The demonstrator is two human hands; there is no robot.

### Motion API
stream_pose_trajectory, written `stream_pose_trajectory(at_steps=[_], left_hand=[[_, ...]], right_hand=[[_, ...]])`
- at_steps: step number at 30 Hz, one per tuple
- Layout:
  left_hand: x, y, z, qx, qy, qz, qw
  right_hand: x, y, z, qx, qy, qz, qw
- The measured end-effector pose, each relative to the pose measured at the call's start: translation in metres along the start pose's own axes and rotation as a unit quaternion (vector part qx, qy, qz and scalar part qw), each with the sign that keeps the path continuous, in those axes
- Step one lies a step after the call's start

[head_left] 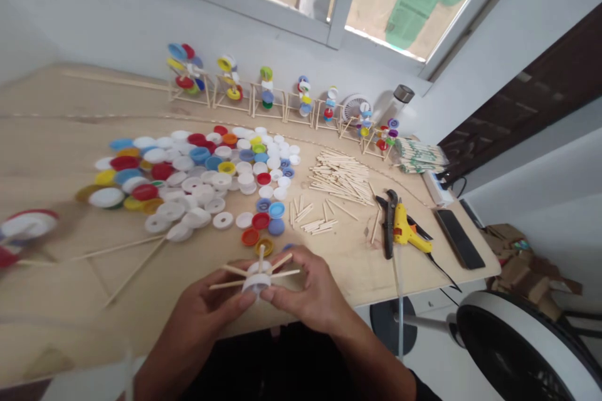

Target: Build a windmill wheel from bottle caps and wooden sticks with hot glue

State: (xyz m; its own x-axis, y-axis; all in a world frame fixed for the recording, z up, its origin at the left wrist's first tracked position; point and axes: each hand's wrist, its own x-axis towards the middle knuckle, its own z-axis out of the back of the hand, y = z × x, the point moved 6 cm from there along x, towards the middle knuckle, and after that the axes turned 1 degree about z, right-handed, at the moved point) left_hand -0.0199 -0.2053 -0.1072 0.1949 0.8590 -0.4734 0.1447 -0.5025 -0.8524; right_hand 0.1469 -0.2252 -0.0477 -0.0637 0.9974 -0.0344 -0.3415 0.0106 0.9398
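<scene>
Between my two hands, near the table's front edge, is a small hub of white bottle caps [257, 284] with several short wooden sticks [282, 262] spreading out from it like spokes. My left hand [207, 301] pinches the hub from the left, its thumb along the lower cap. From the other side my right hand [310, 285] grips it with thumb and fingers. Just beyond my fingers lie an orange-yellow cap [264, 247] and a red-orange cap [250, 237]. A blue cap partly shows behind my right fingers.
A heap of coloured bottle caps [188, 182] covers the left middle. Wooden sticks [341, 175], black pliers [389, 225], a yellow glue gun [407, 229] and a phone [459, 239] lie rightward. Small cap wheels on stick stands [230, 91] line the back. A fan [512, 344] stands at lower right.
</scene>
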Motion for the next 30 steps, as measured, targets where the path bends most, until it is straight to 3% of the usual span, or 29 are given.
stream_pose_trajectory(at_steps=[4, 7, 10, 12, 15, 18, 24, 27, 30], left_hand=[[0.003, -0.006, 0.007, 0.038, -0.052, -0.008, 0.998], [0.003, -0.010, 0.010, 0.063, -0.087, 0.004, 0.994], [0.003, -0.012, 0.012, 0.082, -0.096, -0.009, 0.992], [0.003, -0.012, 0.012, 0.094, -0.094, -0.021, 0.991], [0.004, -0.012, 0.012, 0.114, -0.099, -0.025, 0.988], [0.004, -0.013, 0.011, 0.125, -0.112, -0.037, 0.985], [0.005, -0.008, 0.012, 0.053, -0.135, -0.085, 0.986], [0.007, -0.006, 0.014, 0.043, -0.139, -0.093, 0.985], [0.008, -0.004, 0.015, 0.039, -0.139, -0.093, 0.985]], right_hand=[[-0.012, 0.013, 0.027, -0.068, -0.027, 0.083, 0.994], [-0.032, 0.004, 0.084, -0.138, -0.134, 0.110, 0.975], [-0.059, -0.023, 0.155, -0.305, -0.282, 0.081, 0.906], [-0.074, -0.044, 0.189, -0.438, -0.317, 0.050, 0.840], [-0.083, -0.075, 0.217, -0.574, -0.292, 0.003, 0.765], [-0.081, -0.097, 0.227, -0.639, -0.250, -0.022, 0.727], [-0.067, -0.111, 0.239, -0.672, -0.218, -0.008, 0.708], [-0.061, -0.112, 0.245, -0.657, -0.197, -0.003, 0.728], [-0.061, -0.110, 0.252, -0.610, -0.201, -0.006, 0.766]])
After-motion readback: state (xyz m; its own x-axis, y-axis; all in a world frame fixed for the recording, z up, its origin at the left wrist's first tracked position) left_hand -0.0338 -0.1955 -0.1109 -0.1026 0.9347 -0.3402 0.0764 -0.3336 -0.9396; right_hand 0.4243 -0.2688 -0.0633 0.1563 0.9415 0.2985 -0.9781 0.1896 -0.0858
